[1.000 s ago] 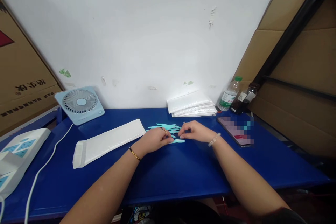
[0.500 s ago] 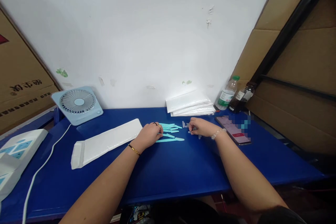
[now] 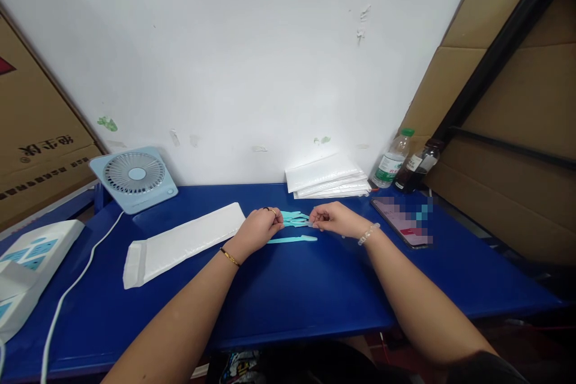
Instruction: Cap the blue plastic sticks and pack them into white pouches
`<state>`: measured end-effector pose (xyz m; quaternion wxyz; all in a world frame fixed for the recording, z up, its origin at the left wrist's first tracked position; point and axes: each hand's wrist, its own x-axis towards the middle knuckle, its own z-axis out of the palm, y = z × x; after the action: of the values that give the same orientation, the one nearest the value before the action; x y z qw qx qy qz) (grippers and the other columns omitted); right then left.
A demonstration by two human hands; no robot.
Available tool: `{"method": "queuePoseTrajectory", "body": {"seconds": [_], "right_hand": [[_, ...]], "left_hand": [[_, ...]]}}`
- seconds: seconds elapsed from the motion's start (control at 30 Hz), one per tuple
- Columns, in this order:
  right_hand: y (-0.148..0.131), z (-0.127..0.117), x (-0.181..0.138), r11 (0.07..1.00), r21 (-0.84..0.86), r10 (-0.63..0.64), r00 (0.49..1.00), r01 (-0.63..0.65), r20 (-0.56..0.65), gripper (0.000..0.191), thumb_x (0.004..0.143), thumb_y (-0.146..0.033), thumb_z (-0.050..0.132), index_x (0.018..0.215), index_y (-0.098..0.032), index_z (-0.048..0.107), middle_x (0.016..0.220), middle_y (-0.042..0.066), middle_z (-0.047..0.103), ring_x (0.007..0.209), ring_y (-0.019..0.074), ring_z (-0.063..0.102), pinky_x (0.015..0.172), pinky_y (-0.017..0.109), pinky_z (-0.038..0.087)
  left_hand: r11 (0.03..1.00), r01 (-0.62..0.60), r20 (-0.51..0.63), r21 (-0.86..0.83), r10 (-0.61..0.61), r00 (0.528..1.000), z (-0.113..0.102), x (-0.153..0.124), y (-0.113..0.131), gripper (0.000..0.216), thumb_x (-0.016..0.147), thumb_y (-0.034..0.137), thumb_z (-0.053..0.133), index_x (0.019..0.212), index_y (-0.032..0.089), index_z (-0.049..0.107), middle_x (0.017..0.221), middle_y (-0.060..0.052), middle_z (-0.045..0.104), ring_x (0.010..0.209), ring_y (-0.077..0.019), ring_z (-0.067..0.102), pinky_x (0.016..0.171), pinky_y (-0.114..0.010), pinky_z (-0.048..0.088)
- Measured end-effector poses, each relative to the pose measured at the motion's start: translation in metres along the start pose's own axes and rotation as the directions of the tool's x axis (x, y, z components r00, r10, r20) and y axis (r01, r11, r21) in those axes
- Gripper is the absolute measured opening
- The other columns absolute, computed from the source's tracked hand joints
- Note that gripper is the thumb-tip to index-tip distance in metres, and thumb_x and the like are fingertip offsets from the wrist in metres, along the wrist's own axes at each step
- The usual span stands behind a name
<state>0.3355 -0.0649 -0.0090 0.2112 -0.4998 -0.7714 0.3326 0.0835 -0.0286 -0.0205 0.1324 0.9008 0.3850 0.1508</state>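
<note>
head view. table [image 3: 288,294]: blue. left hand [image 3: 258,229]: grip pinched on the left end of the strips [image 3: 294,218], which are teal, bunched, mid-table and nearer the far edge. right hand [image 3: 335,220]: grip pinched on their right end. single strip [image 3: 292,240]: flat on the table, just nearer than the bunch. mailer [image 3: 184,243]: white, flat, left of the left hand. mailer stack [image 3: 326,180]: far edge, right of centre. phone [image 3: 402,222]: right of the right hand. fan [image 3: 134,177]: far left corner. bottles [image 3: 391,162]: two, far right corner.
</note>
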Motion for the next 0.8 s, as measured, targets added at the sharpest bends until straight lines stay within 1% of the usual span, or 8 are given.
{"method": "queuePoseTrajectory", "body": {"seconds": [0.2, 0.3, 0.47, 0.57, 0.63, 0.7, 0.73, 0.8], "right_hand": [[-0.005, 0.006, 0.003, 1.0, 0.011, -0.025, 1.0, 0.025, -0.011, 0.016, 0.078, -0.021, 0.055, 0.089, -0.017, 0.066, 0.073, 0.002, 0.066, 0.064, 0.0124, 0.059, 0.059, 0.022, 0.045], [-0.009, 0.01, 0.003, 0.999, 0.023, -0.031, 1.0, 0.031, -0.005, 0.015, 0.077, -0.022, 0.057, 0.089, -0.017, 0.066, 0.073, 0.002, 0.067, 0.065, 0.0135, 0.061, 0.06, 0.023, 0.046], [-0.015, 0.015, 0.002, 0.999, -0.025, -0.044, 0.996, 0.046, 0.076, 0.014, 0.076, -0.019, 0.057, 0.086, -0.017, 0.066, 0.069, 0.001, 0.067, 0.064, 0.0142, 0.062, 0.06, 0.024, 0.047], [-0.011, 0.009, 0.0, 0.999, -0.002, -0.046, 0.992, 0.046, 0.118, 0.016, 0.076, -0.022, 0.058, 0.089, -0.017, 0.067, 0.07, 0.001, 0.067, 0.064, 0.0144, 0.063, 0.061, 0.024, 0.047], [-0.003, -0.003, -0.005, 0.999, -0.021, -0.047, 0.997, 0.049, 0.061, 0.018, 0.076, -0.026, 0.06, 0.09, -0.017, 0.068, 0.073, 0.002, 0.067, 0.066, 0.0145, 0.062, 0.061, 0.024, 0.047], [0.007, -0.019, -0.012, 0.995, -0.093, -0.033, 0.997, 0.026, -0.064, 0.018, 0.076, -0.026, 0.06, 0.089, -0.018, 0.069, 0.077, 0.003, 0.067, 0.068, 0.0145, 0.061, 0.062, 0.025, 0.047], [0.012, -0.027, -0.016, 0.989, -0.145, -0.012, 0.994, -0.005, -0.112, 0.017, 0.075, -0.024, 0.061, 0.087, -0.018, 0.069, 0.078, 0.003, 0.067, 0.069, 0.0145, 0.06, 0.063, 0.025, 0.046], [0.02, -0.04, -0.023, 0.966, -0.236, 0.074, 0.989, -0.102, -0.127, 0.018, 0.069, -0.018, 0.063, 0.085, -0.019, 0.071, 0.079, 0.003, 0.066, 0.069, 0.0148, 0.058, 0.062, 0.025, 0.045]], "left_hand": [[1.0, -0.025, 0.01, -0.006, 0.026, 1.0, -0.001, 0.0, 0.004, 0.013, 0.086, 0.029, 0.049, 0.082, 0.02, 0.057, 0.082, -0.001, 0.064, 0.074, -0.0159, 0.058, 0.064, -0.026, 0.039], [0.999, -0.02, 0.03, -0.046, 0.022, 0.999, 0.0, 0.0, 0.008, 0.013, 0.086, 0.03, 0.05, 0.082, 0.019, 0.058, 0.08, -0.002, 0.064, 0.072, -0.0153, 0.058, 0.063, -0.025, 0.039], [0.99, -0.002, 0.134, -0.142, 0.021, 0.991, 0.004, -0.003, 0.016, 0.013, 0.084, 0.027, 0.05, 0.08, 0.02, 0.06, 0.075, 0.0, 0.064, 0.066, -0.0135, 0.056, 0.058, -0.024, 0.038], [0.985, -0.02, 0.158, -0.173, 0.048, 0.986, 0.005, -0.003, 0.014, 0.016, 0.084, 0.033, 0.053, 0.082, 0.02, 0.061, 0.075, 0.001, 0.064, 0.067, -0.0131, 0.057, 0.058, -0.023, 0.038], [0.989, -0.038, 0.104, -0.14, 0.053, 0.993, 0.005, -0.002, 0.008, 0.02, 0.084, 0.038, 0.054, 0.089, 0.02, 0.062, 0.079, 0.0, 0.064, 0.071, -0.0142, 0.058, 0.061, -0.024, 0.04], [0.998, -0.039, 0.017, -0.04, 0.039, 0.999, 0.004, 0.0, -0.001, 0.021, 0.084, 0.037, 0.054, 0.095, 0.021, 0.062, 0.089, -0.002, 0.065, 0.08, -0.0164, 0.059, 0.067, -0.026, 0.041], [0.999, -0.033, -0.013, 0.019, 0.033, 0.999, 0.003, 0.001, -0.005, 0.02, 0.084, 0.035, 0.054, 0.096, 0.021, 0.063, 0.094, -0.003, 0.065, 0.084, -0.0177, 0.059, 0.071, -0.027, 0.041], [0.994, -0.03, -0.016, 0.107, 0.032, 0.999, 0.004, 0.004, -0.013, 0.018, 0.084, 0.032, 0.055, 0.095, 0.021, 0.065, 0.1, -0.004, 0.064, 0.091, -0.0195, 0.058, 0.076, -0.029, 0.041]]}}
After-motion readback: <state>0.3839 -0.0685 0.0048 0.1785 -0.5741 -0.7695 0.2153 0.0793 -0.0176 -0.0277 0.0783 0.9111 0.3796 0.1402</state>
